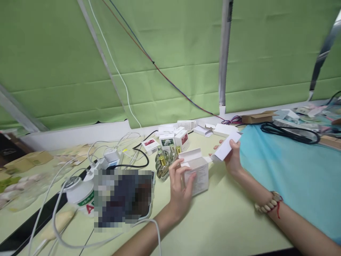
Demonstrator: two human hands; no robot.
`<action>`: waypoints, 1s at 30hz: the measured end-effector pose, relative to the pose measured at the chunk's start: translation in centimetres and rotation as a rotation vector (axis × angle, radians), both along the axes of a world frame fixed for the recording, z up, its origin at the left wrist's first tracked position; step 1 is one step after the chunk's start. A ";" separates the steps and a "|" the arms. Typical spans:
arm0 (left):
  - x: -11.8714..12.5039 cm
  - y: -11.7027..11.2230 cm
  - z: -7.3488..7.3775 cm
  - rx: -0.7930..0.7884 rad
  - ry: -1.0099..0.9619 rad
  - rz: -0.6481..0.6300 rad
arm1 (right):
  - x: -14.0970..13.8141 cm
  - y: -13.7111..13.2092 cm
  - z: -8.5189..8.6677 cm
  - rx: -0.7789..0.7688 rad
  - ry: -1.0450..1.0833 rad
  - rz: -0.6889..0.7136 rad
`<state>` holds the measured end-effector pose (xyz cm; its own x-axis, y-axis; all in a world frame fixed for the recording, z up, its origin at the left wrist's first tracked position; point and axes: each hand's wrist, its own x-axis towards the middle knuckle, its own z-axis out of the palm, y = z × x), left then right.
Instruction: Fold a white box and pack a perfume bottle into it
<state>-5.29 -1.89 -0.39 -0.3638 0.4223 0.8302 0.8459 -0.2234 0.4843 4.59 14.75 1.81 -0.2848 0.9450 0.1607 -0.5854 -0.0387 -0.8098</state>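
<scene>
My left hand [179, 185] grips a small white carton [197, 175] that stands on the pale green table [221, 220] with its top flaps up. My right hand [231, 156] holds a folded white cardboard piece [226, 146] by its edge, just to the right of the carton's open top. A bead bracelet with a red thread sits on my right wrist. Close behind the carton stand several small glass perfume bottles [163, 164] with gold caps.
Small printed boxes [167, 140] and flat white cartons [213, 129] lie at the table's back. White cables, a power strip [108, 161] and a white jar [80, 195] crowd the left. A blue cloth [287, 167] with a black cable [289, 133] covers the right. Green curtains hang behind.
</scene>
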 end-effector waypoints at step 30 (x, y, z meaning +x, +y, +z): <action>-0.3 1.0 -1.0 -0.061 0.428 -0.040 | 1.0 -4.8 1.4 0.584 0.180 0.117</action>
<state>-5.54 -0.91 -1.35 0.0257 0.4820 0.8758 0.9645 -0.2422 0.1050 5.54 9.93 3.18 -0.3018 0.6504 0.6970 -0.7332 0.3090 -0.6057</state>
